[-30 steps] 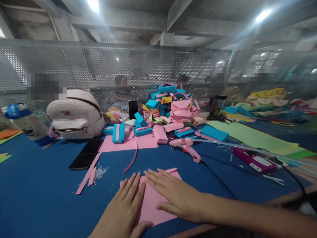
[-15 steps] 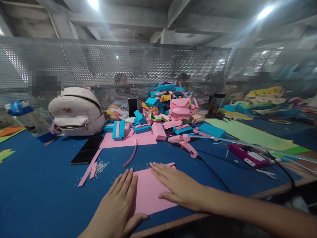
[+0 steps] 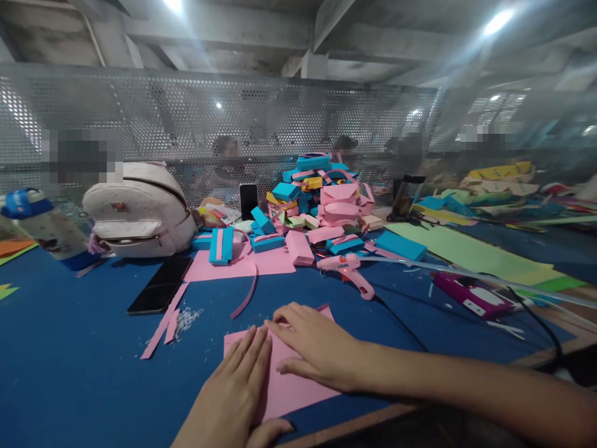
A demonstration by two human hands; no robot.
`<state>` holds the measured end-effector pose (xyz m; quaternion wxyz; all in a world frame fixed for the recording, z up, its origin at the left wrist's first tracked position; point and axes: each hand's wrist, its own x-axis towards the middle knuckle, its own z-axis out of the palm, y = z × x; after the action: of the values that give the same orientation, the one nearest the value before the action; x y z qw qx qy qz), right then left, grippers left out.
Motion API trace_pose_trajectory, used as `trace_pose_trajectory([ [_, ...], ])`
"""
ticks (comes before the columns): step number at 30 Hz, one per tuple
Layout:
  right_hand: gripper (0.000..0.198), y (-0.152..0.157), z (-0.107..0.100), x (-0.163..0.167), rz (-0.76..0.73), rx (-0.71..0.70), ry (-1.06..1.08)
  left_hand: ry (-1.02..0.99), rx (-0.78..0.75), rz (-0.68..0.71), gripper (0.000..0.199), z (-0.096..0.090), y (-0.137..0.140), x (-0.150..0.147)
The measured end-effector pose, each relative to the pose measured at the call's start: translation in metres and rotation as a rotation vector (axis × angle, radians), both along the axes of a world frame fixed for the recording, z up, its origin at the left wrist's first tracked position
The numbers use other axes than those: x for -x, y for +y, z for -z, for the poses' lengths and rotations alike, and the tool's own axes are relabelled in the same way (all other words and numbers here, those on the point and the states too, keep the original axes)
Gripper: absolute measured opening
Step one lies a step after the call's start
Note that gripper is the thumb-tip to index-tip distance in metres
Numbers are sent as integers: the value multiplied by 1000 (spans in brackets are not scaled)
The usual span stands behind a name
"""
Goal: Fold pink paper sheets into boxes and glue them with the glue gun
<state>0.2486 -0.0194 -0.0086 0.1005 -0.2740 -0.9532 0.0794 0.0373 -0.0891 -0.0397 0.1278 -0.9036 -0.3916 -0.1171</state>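
Observation:
A pink sheet of paper (image 3: 291,398) lies on the blue table near its front edge, with a narrow folded strip along the far side. My left hand (image 3: 242,379) rests flat over its left part, fingers stretched forward and thumb out. Across the sheet's upper middle lies my right hand (image 3: 317,348), its fingers pointing left and slightly bent, fingertips close to those of the left hand. Both hands press on the paper without gripping it. Behind them sits a pink glue gun (image 3: 347,270), and a curled pink paper strip (image 3: 249,292) lies just beyond the sheet.
A heap of blue and pink paper boxes (image 3: 338,202) stands at the back. To the left are a black phone (image 3: 161,286), a white backpack (image 3: 140,211) and a bottle (image 3: 51,230). A purple box (image 3: 471,294), a cable and green paper sheets (image 3: 471,252) lie right.
My right hand has slid left along the sheet's far edge, its fingers bending a little. My left hand has shifted slightly right, uncovering the sheet's left corner. The sheet is turned slightly.

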Motion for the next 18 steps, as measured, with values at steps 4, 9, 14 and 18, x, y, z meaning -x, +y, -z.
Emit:
trace_pose_trajectory([
  [4, 63, 1, 10, 1, 10, -57, -13, 30, -44, 32, 103, -5, 4, 4],
  [9, 59, 2, 15, -4, 27, -164, -15, 19, -51, 15, 101, -4, 5, 4],
  [14, 41, 0, 10, -19, 95, -258, -44, -9, 37, -10, 91, -2, 2, 6],
  [18, 27, -2, 7, -33, 169, -306, -63, 24, 82, -29, 82, -7, -2, 6],
])
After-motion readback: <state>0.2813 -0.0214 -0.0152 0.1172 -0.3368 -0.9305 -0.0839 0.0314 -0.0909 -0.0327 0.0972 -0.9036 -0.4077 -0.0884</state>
